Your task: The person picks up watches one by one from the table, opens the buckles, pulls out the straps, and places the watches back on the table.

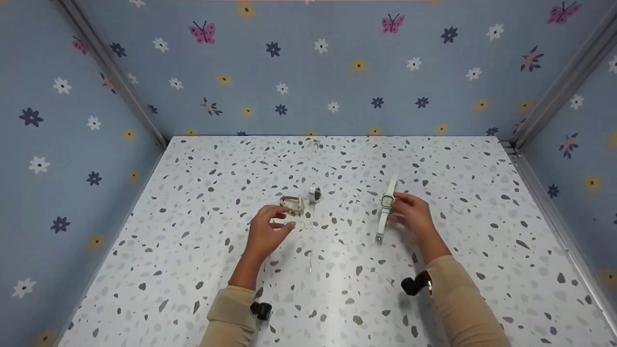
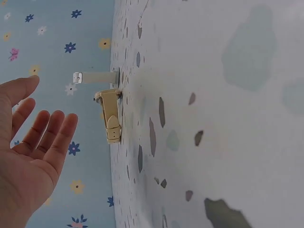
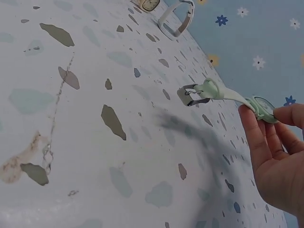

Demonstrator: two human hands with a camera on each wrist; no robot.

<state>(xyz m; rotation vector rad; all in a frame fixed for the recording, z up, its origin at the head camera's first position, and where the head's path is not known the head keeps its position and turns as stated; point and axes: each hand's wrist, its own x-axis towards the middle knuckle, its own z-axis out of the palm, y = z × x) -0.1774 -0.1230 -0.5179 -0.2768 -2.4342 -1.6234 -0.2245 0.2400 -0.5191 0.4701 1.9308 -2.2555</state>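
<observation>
Between the thumb and fingers of my right hand (image 1: 415, 216) is a pale green wristwatch (image 1: 387, 201), pinched at its case. Its strap is unfastened and stretches out both ways, and the right wrist view shows the silver buckle (image 3: 194, 96) hanging at one end. My left hand (image 1: 266, 233) hovers just beside a beige wristwatch (image 2: 111, 111), which stands on the table with its strap closed in a loop. In the left wrist view a gap separates the fingers (image 2: 64, 137) from that watch. A white wristwatch (image 1: 312, 193) with a dark face stands right of the beige one.
The white speckled tabletop (image 1: 337, 270) spreads under both hands. Blue flowered panels (image 1: 308, 67) rise at the back and both sides, with metal posts (image 1: 559, 82) at the corners. Black wrist cameras (image 1: 262, 311) sit at both sleeves.
</observation>
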